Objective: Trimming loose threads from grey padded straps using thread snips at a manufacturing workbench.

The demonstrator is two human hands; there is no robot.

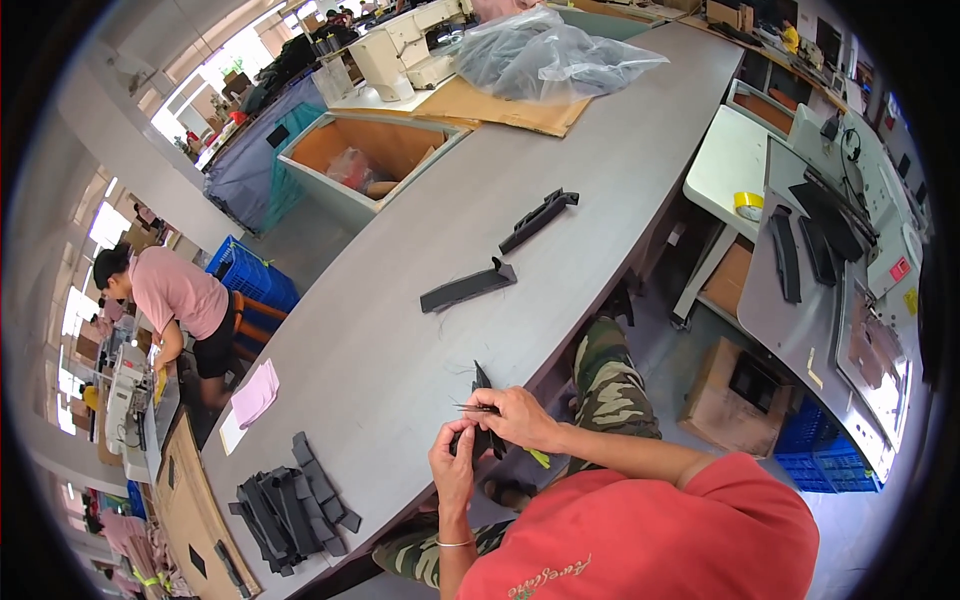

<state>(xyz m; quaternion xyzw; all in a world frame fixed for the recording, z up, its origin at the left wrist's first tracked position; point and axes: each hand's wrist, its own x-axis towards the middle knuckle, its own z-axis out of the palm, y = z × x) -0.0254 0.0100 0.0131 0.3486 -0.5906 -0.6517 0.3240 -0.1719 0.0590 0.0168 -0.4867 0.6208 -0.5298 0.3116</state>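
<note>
You are holding a small black fabric strip point(483, 412) over the near edge of the grey worktable point(400, 300), pinching its lower part between the fingers of your left hand point(455, 462) while your right hand point(515, 415) is closing around a slim metal tool point(472, 407), likely thread snips or tweezers, though it is too small to tell which. Both hands are gripping; neither is open. The strip is standing nearly upright, its top end poking above your knuckles. Risks as I am reading them: the tool tip is sitting very near your left thumb and fingertips, so a slip on the fabric could nick skin. You are working past the table edge, above your lap and the floor, so a loosening pinch could be dropping the piece out of reach. The strip is dark against dark shadow, making fine threads hard to judge, and a cut might be taking the seam instead of the loose end. Elsewhere, a pile of black strips point(290, 505) is lying to your left near the table edge, close enough to be getting knocked off by an elbow. Two longer black pieces point(468, 287) point(540, 220) are lying further up the table, well apart from you. Another person in a pink shirt point(175, 290) is working far off to the left, clear of your hands.
</note>
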